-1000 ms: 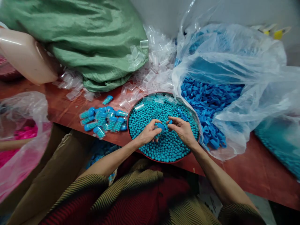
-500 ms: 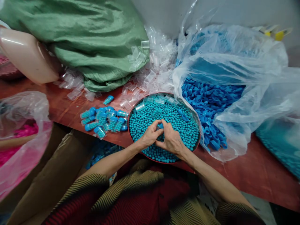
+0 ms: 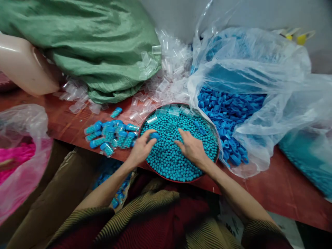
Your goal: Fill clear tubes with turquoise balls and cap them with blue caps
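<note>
A shallow round tray (image 3: 217,155) full of turquoise beads (image 3: 176,162) lies in front of me. Over its left rim, my left hand (image 3: 141,149) has thumb and fingers closed round a small capped tube, whose blue cap (image 3: 154,135) shows; its body is mostly hidden by the fingers. My right hand (image 3: 192,147) hovers at the beads on the right, fingers apart, with nothing seen in it. Some clear tubes (image 3: 174,112) and a loose blue cap (image 3: 199,128) rest on the beads. Left of the tray lies a pile of bead-filled, blue-capped tubes (image 3: 109,133).
Clear empty tubes (image 3: 163,84) are heaped behind the tray, by a green sack (image 3: 109,52). An open plastic bag (image 3: 254,77) of blue caps (image 3: 230,114) stands right. At left are a pink-filled bag (image 3: 31,180), with part of another person's arm, and cardboard (image 3: 55,186).
My hands, together over the tray before, have parted. The left moved left with the capped tube; the right moved slightly right and its fingers spread.
</note>
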Action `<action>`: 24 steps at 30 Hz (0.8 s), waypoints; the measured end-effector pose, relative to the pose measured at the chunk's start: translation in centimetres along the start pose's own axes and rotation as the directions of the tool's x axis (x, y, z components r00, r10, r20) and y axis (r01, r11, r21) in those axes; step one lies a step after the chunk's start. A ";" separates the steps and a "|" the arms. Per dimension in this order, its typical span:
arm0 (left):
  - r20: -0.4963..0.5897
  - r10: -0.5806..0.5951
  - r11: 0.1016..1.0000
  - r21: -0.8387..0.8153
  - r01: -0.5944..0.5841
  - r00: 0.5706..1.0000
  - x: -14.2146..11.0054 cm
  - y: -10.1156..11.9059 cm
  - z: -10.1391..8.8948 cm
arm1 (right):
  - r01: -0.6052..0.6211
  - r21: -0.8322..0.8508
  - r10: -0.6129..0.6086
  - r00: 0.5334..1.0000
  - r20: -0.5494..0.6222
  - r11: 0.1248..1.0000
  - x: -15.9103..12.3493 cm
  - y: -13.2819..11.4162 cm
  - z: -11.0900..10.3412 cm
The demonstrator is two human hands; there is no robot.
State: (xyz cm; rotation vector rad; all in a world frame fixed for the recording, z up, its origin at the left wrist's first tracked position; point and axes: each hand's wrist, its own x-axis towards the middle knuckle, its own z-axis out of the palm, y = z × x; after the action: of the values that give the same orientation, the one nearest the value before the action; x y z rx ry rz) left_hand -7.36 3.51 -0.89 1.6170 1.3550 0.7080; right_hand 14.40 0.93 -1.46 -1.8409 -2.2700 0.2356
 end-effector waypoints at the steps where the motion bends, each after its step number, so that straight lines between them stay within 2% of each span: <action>1: -0.072 -0.010 0.999 0.047 0.013 0.997 -0.1 -0.5 -1.7 | -0.082 -0.051 0.079 0.995 -0.053 0.995 0.3 1.4 -0.4; 3: -0.226 -0.028 0.973 0.215 0.078 0.974 -0.4 -1.5 -4.9 | -0.178 -0.170 0.166 0.983 -0.080 0.969 0.9 4.3 -1.2; 5: -0.371 -0.040 0.873 0.440 0.213 0.928 -0.6 -2.0 -7.0 | -0.170 -0.267 0.170 0.985 -0.025 0.948 1.3 6.8 -1.7; 6: -0.430 -0.024 0.803 0.529 0.274 0.902 -0.7 -2.0 -7.5 | -0.143 -0.305 0.154 0.988 0.010 0.942 1.5 7.8 -1.9; 8: -0.488 0.042 0.700 0.637 0.323 0.872 -0.6 -1.6 -7.3 | -0.080 -0.358 0.126 0.986 0.108 0.930 1.8 9.1 -2.2; 10: -0.445 0.100 0.694 0.672 0.258 0.890 -0.1 -0.7 -5.4 | -0.032 -0.386 0.119 0.972 0.203 0.922 2.0 9.6 -2.2; 12: -0.298 0.119 0.752 0.650 0.110 0.947 0.7 0.5 -2.5 | -0.006 -0.391 0.122 0.954 0.273 0.920 2.1 9.9 -2.1; 14: -0.140 0.111 0.804 0.595 -0.006 0.984 2.0 1.6 0.7 | 0.027 -0.360 0.097 0.941 0.323 0.933 2.0 10.1 -2.0; 17: -0.048 0.066 0.814 0.580 -0.026 0.997 4.4 2.6 4.7 | 0.100 -0.278 0.005 0.935 0.354 0.955 1.5 10.5 -1.8; 20: -0.031 -0.001 0.823 0.568 0.019 1.000 6.5 2.5 6.7 | 0.101 -0.336 0.032 0.930 0.367 0.936 1.2 10.0 -1.9; 24: 0.008 0.001 0.817 0.576 -0.006 1.000 7.7 1.6 7.2 | 0.088 -0.464 0.119 0.910 0.397 0.881 1.2 8.6 -1.9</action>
State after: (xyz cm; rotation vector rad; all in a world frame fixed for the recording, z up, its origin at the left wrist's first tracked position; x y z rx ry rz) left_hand 1.34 8.99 -3.55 2.0867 1.6652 0.2905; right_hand 22.78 3.84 -1.69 -2.2207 -2.8050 0.0782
